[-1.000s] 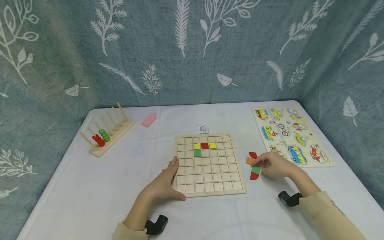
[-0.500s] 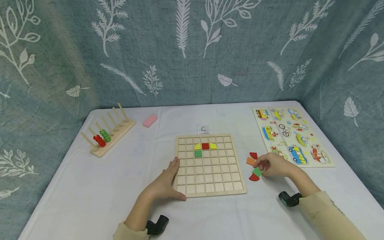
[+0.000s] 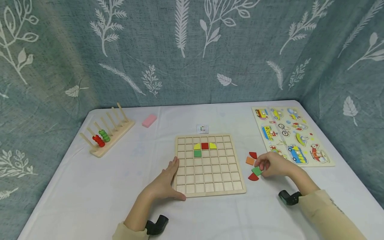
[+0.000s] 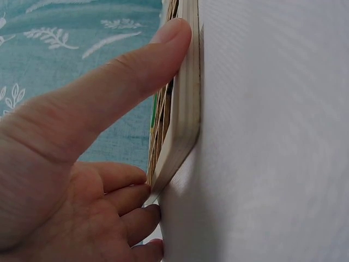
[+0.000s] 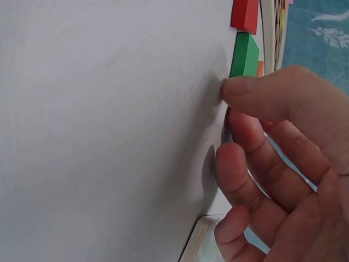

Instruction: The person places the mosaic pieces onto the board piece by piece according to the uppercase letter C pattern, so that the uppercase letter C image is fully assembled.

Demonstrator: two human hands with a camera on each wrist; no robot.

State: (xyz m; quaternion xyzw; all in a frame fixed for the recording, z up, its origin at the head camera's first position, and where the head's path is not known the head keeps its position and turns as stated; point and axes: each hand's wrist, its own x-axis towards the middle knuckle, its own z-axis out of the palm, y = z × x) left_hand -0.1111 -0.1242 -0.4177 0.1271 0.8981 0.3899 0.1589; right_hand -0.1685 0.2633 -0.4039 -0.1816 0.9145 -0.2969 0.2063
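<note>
My left hand [image 3: 163,181] is spread along the left side of a wooden grid board [image 3: 210,194]. In the left wrist view its thumb [image 4: 172,46] presses on the board's front rim, while the other fingers lie at the side edge. Set in the grid are a red square, two yellow curved pieces and a green square [image 3: 197,153]. To the right of the board my right hand [image 3: 274,164] pinches a loose green square block [image 3: 256,171] between thumb and forefinger, low over the cloth. Beside it lie an orange square [image 3: 250,160] and two red quarter-round blocks [image 3: 253,177].
A small patterned card [image 3: 202,129] lies behind the board. At the back left stand a wooden peg rack [image 3: 115,135] with red and green beads and a pink block [image 3: 149,120]. A vehicle puzzle board [image 3: 292,136] lies at the right, near my right hand.
The loose green block has turned under my right fingers, and the front red quarter-round has turned and separated partly from it. My left hand has stayed on the board.
</note>
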